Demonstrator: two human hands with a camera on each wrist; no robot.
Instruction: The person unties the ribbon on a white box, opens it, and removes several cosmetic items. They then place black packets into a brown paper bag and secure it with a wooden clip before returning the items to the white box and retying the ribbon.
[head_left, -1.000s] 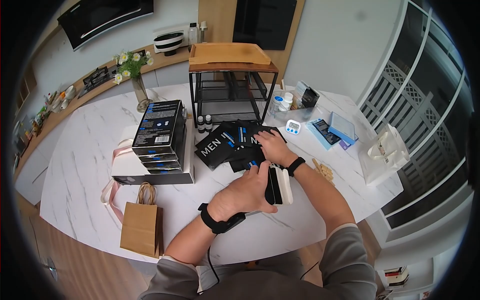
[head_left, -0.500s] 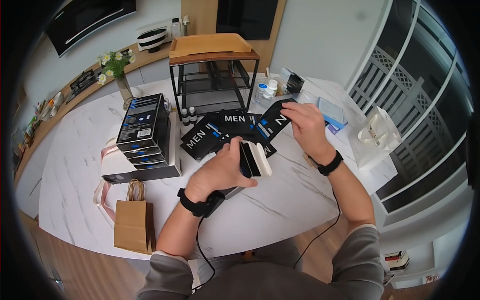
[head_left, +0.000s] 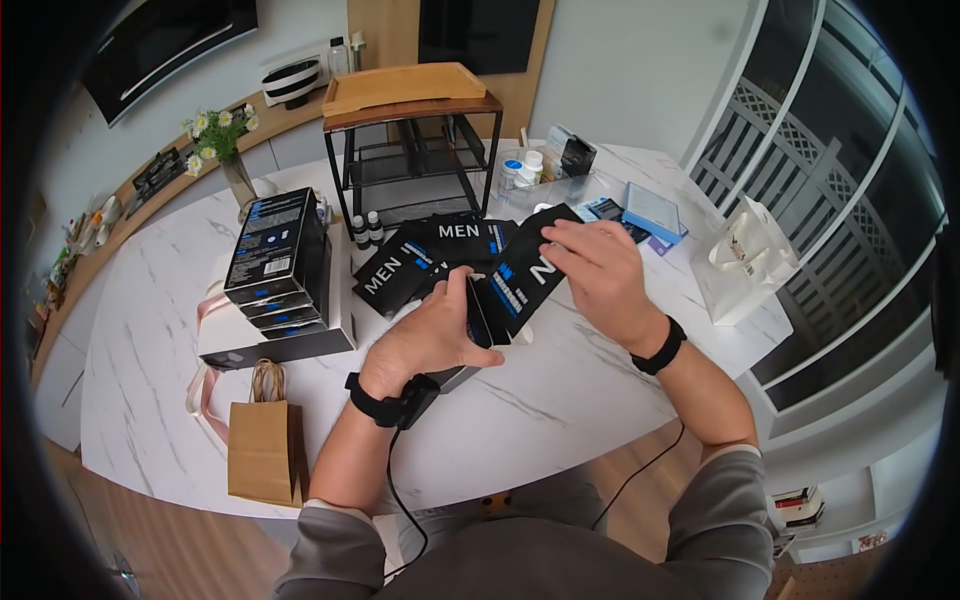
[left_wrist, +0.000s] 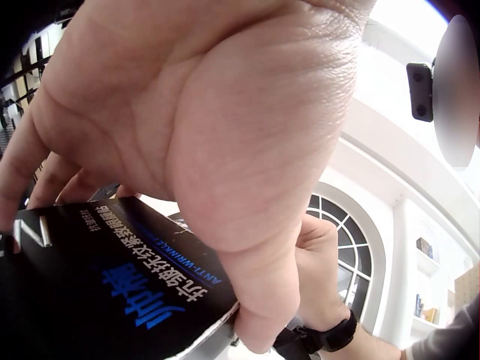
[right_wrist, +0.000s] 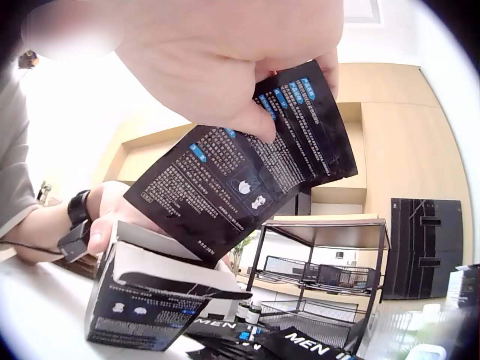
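Note:
My left hand [head_left: 425, 335] grips an opened black carton [right_wrist: 139, 319], fingers over one side and thumb at the other edge. In the left wrist view the carton's printed face [left_wrist: 112, 277] lies under the palm. The right hand [head_left: 612, 278] pinches a black sachet [right_wrist: 232, 176] by its upper part, thumb on the side with small print. This sachet hangs tilted, its lower end at the carton's open mouth beside a torn white flap [right_wrist: 172, 276]. Behind the carton, several black sachets marked MEN [head_left: 395, 275] lie overlapping on the table.
Stacked black cartons [head_left: 275, 250] stand on a white box at the left, with a brown paper bag [head_left: 262, 450] in front. A wood-topped rack [head_left: 415, 115] and two small bottles [head_left: 368, 228] are behind the sachets. A white bag [head_left: 740, 265] stands at the right.
The right hand has picked a sachet off the pile, lifted it to the right, then brought it over to the carton's mouth. The left hand has kept its hold on the carton.

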